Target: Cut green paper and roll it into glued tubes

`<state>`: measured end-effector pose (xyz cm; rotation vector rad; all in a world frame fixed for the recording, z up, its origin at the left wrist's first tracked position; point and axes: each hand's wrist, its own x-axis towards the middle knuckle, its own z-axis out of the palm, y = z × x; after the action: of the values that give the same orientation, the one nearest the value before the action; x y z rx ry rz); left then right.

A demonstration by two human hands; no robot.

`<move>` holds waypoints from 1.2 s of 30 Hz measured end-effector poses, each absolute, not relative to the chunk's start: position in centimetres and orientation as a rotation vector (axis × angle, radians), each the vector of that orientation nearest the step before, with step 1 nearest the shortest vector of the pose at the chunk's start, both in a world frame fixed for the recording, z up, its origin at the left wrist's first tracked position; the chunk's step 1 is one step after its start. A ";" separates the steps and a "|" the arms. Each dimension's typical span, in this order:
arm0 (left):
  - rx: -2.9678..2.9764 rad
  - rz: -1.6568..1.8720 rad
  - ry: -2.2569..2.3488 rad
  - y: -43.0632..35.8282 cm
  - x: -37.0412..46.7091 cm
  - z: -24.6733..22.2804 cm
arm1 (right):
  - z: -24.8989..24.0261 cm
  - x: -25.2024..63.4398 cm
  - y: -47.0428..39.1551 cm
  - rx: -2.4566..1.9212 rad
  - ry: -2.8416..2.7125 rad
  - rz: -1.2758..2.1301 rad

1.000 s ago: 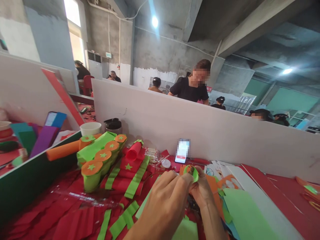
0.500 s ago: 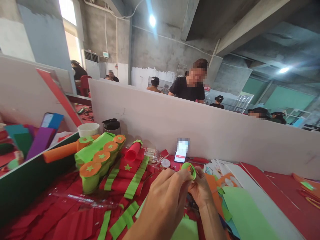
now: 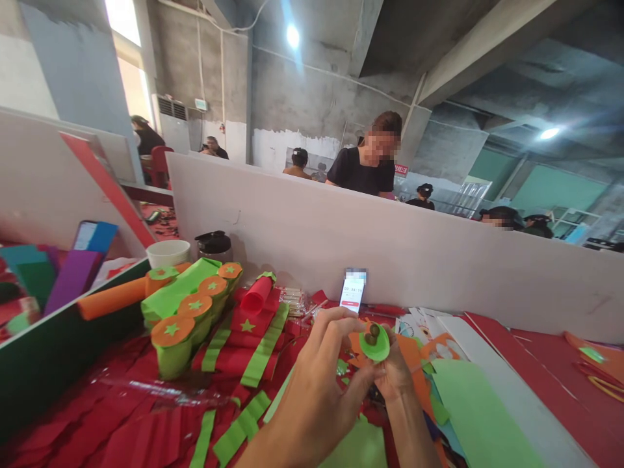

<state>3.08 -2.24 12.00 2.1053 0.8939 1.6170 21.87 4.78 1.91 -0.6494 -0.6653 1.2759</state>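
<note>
A small light-green paper piece (image 3: 374, 348), cupped with an orange part at its rim, has brown round bits inside. My right hand (image 3: 397, 372) holds it from behind and the right, its fingers partly hidden. My left hand (image 3: 324, 370) is at its left side, fingers curved and apart, with the thumb near its lower edge; whether the thumb touches it I cannot tell. Left of my hands lies a red paper bundle (image 3: 247, 324) with green strips and a star. Beyond it stand green paper cylinders (image 3: 171, 357) with orange star tops.
A lit phone (image 3: 351, 296) leans against a white partition (image 3: 283, 227). A white cup (image 3: 168, 252) and a black-lidded bottle (image 3: 213, 244) stand at the back left. Light-green sheets (image 3: 478, 409) lie at right, red paper pieces (image 3: 146, 435) at front left. Several people are beyond the partition.
My left fingers have opened and lifted off the green piece, which has tipped towards me so that the brown bits inside show. The view has shifted slightly.
</note>
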 end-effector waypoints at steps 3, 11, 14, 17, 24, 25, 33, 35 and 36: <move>2.090 1.598 0.844 -2.1 3.3 11.7 | 2.0 21.8 4.7 -0.640 -0.664 1.287; 2.146 1.594 0.825 -1.9 3.5 10.9 | 2.1 21.9 4.7 -0.632 -0.628 1.351; 2.167 1.597 0.851 -1.9 3.6 10.9 | 2.3 21.9 4.6 -0.634 -0.650 1.383; 2.092 1.617 0.908 -1.5 3.5 11.0 | 2.6 21.9 4.7 -0.639 -0.685 1.397; 1.724 1.556 1.112 0.9 1.8 10.8 | 4.5 22.5 5.1 -0.848 -0.822 1.268; 1.684 1.549 1.115 1.2 1.6 10.6 | 4.8 22.6 5.0 -0.891 -0.854 1.229; 1.474 1.556 1.106 3.2 1.2 8.9 | 6.4 22.5 4.2 -1.134 -1.105 0.884; 1.442 1.574 1.097 3.4 1.3 8.7 | 6.7 22.3 4.0 -1.131 -1.140 0.852; 1.426 1.589 1.089 3.5 1.3 8.6 | 6.8 22.1 3.9 -1.128 -1.161 0.843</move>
<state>1.31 3.48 8.59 1.4257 1.0893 1.5892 22.12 3.89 6.84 -1.1281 -1.1611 0.8426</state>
